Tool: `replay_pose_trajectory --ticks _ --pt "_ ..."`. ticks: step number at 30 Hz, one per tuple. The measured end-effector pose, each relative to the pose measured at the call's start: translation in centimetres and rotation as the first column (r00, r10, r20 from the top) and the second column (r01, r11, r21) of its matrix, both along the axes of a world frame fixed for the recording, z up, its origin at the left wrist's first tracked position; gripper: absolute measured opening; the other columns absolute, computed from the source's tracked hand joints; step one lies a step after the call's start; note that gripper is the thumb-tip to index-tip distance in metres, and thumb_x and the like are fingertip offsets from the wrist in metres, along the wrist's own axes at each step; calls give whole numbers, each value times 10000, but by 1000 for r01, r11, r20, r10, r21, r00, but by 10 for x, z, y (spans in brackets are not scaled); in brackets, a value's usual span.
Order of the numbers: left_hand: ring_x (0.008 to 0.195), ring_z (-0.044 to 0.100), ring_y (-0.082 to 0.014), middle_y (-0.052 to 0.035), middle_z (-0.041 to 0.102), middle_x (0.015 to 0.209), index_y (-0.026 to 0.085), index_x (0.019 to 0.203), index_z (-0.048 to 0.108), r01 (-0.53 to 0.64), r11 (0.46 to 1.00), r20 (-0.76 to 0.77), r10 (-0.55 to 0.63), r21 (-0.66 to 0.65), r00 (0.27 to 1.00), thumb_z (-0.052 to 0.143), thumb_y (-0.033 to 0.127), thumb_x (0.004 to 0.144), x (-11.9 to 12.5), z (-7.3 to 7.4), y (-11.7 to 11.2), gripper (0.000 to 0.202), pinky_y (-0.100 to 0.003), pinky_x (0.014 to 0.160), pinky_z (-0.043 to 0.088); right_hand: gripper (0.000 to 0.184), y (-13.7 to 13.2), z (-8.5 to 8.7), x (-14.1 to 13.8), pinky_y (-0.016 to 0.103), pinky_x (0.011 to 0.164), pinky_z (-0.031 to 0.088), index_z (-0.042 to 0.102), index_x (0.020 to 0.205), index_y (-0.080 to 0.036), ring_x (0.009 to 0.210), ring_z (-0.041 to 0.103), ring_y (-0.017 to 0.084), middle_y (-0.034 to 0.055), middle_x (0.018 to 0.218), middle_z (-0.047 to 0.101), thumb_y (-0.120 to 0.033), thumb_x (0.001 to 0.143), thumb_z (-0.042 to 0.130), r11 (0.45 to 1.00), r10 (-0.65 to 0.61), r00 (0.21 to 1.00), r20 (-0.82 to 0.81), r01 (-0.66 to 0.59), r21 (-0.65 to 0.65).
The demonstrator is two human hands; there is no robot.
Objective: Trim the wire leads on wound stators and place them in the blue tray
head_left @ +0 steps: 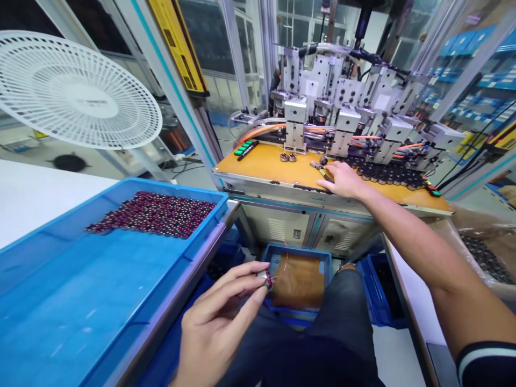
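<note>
In front of my lap, my left hand (pixel 226 312) pinches a small round metal part (pixel 265 276) with a red and black edge between thumb and fingertips. A thin copper-coloured wire (pixel 286 255) hangs above and beside it. My right hand (pixel 342 180) reaches out to the orange worktop and closes around the handles of small pliers (pixel 321 170), their jaws pointing to the far left. Just beyond the pliers lies a small dark round part (pixel 323 160). Two round copper-and-dark parts (pixel 287 157) stand left of the pliers.
A machine with several metal heads (pixel 349 121) rises behind the orange worktop (pixel 262 161). Rows of dark round parts (pixel 387 173) stand at its right. A large blue tray (pixel 121 279) with many small parts is on the left, below a white fan (pixel 80 97). Another blue bin (pixel 328 263) is below.
</note>
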State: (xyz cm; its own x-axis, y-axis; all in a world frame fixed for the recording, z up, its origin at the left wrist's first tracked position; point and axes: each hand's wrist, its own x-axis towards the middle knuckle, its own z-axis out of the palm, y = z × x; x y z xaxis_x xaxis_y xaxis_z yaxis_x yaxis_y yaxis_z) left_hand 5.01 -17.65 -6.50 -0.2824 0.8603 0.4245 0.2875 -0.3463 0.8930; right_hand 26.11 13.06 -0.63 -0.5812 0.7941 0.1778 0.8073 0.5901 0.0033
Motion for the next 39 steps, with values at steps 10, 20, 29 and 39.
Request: replay_pose_trajectory --ticks 10,20,29,39 --pt "1026 719 -144 1 766 1070 293 958 757 -32 999 -35 33 23 999 679 104 848 4 3 1 232 -206 857 596 569 -103 -7 46 437 1020 457 451 1363 -82 1144 553 296 189 1210 556 -169 820 596 985 162 971 -175 -169 -28" --pt "1021 714 -144 8 752 1099 288 981 744 -13 1000 -94 13 7 996 677 95 850 10 1 3 243 -214 857 597 705 -273 -77 31 371 842 542 301 1489 -263 919 625 164 97 1110 594 -135 859 589 389 -155 393 -906 -819 -422" --pt "1028 718 -151 -2 750 1098 281 1009 741 14 1000 -118 -11 24 993 672 71 847 9 -2 2 274 -219 855 605 695 -263 -77 14 417 926 515 430 1438 -197 988 601 195 97 1082 599 -117 769 602 322 -265 384 -884 -829 -457" --pt "1018 717 -133 21 750 1097 290 1007 740 3 1000 -122 0 27 993 678 76 845 6 -1 3 275 -199 865 596 618 -262 -80 8 280 680 500 483 1381 -215 724 557 114 48 939 574 -104 780 577 365 -224 368 -903 -827 -428"
